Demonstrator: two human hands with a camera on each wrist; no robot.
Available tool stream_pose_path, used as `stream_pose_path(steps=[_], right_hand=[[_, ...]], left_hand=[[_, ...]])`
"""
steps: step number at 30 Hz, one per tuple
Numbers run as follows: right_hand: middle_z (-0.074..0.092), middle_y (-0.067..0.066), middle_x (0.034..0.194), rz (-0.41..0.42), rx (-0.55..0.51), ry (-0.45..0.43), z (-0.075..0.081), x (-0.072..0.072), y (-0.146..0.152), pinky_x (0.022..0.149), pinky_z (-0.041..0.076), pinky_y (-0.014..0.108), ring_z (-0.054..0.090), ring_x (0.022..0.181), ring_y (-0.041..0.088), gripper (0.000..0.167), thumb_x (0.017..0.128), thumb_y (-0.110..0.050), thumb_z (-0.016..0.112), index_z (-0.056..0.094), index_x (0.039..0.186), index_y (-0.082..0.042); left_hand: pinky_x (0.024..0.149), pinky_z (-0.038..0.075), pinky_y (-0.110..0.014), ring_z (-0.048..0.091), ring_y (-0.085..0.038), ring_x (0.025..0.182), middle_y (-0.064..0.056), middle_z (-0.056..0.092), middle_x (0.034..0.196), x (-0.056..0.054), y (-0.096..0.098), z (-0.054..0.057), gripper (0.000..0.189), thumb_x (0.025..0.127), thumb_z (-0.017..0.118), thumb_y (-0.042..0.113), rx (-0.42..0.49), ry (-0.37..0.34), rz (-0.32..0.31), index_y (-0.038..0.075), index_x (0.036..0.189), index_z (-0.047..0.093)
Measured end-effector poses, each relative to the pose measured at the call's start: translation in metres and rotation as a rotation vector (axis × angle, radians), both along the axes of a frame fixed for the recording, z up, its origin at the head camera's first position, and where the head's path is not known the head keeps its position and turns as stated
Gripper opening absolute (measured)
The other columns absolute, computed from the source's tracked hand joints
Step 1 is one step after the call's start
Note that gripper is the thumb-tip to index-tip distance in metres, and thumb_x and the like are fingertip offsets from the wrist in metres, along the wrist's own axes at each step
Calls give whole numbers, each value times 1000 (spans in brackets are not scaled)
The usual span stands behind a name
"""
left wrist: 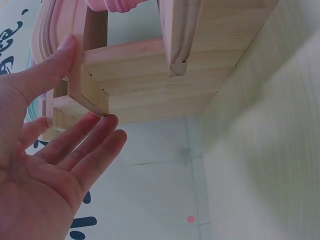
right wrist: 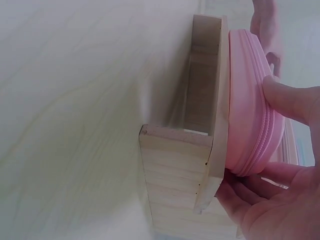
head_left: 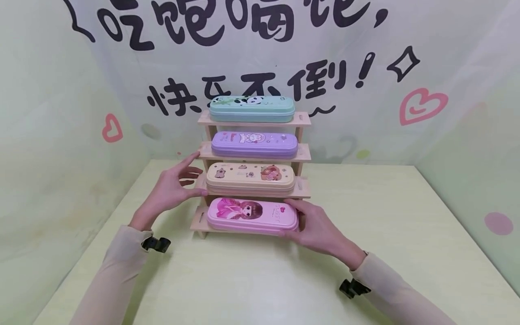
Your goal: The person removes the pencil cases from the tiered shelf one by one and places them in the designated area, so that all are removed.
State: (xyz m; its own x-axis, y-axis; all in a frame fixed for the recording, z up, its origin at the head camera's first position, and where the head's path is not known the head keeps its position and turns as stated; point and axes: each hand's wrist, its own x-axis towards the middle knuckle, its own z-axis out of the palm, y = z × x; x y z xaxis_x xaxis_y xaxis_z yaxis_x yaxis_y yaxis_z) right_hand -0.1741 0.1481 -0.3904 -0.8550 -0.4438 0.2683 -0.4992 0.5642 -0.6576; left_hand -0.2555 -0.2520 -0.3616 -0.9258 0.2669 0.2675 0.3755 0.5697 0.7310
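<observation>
My right hand (head_left: 318,225) grips the right end of a pink pencil case (head_left: 248,213) with a doll-like girl on its lid. The case lies on the lowest step of a small wooden stepped stand (head_left: 199,221). In the right wrist view, the thumb rests along the zipped front of the case, with the other fingers at its end. My left hand (head_left: 172,185) touches the left side of the stand with fingers extended: the thumb on the third step's edge, the index finger up at the second. Cream (head_left: 249,177), purple (head_left: 254,144) and mint panda (head_left: 252,109) cases lie on the steps above.
The stand is on a pale wood-grain table (head_left: 243,275). Behind it hangs a white backdrop (head_left: 365,122) with large black lettering and pink hearts, and pale side walls rise at left and right. Each sleeve carries a small black clip (head_left: 156,244) near the wrist.
</observation>
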Motion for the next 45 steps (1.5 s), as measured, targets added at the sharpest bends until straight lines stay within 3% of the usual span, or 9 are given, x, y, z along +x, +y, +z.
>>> stream_pose_path(steps=[7, 16, 24, 39, 45], right_hand=[[62, 14, 142, -4, -15, -14, -2, 1, -1, 97, 61, 39, 64, 121, 26, 80, 80, -20, 94, 57, 147, 2], [65, 13, 136, -38, -45, 11, -7, 4, 4, 91, 60, 45, 63, 112, 25, 72, 79, -12, 94, 62, 142, 1], [65, 12, 133, -49, -70, 14, -8, 7, 14, 100, 59, 50, 66, 117, 30, 68, 80, -14, 93, 63, 140, 2], [67, 5, 131, -37, -126, 4, -3, 12, 44, 103, 58, 36, 65, 119, 24, 73, 76, -15, 98, 64, 139, -2], [67, 5, 131, -33, -162, -25, 0, 14, 61, 104, 54, 22, 63, 119, 23, 72, 77, -15, 97, 64, 140, -4]], left_hand=[[105, 56, -52, 64, -38, 124, -20, 64, 138, 1, -1, -2, 112, 79, 97, 22, -5, -11, 6, 34, 168, 29], [104, 56, -55, 64, -38, 124, -20, 64, 138, 1, -2, -4, 111, 80, 96, 21, 3, 5, -8, 34, 168, 29], [103, 58, -52, 65, -37, 122, -20, 66, 135, 1, 0, -4, 113, 79, 97, 19, -12, 6, 1, 31, 168, 30], [105, 55, -57, 65, -39, 121, -21, 67, 133, 0, -3, -1, 112, 78, 97, 19, 8, 5, -4, 32, 168, 31], [103, 57, -53, 66, -37, 121, -20, 67, 133, -2, -2, -2, 113, 78, 98, 20, 4, 15, -9, 31, 168, 31]])
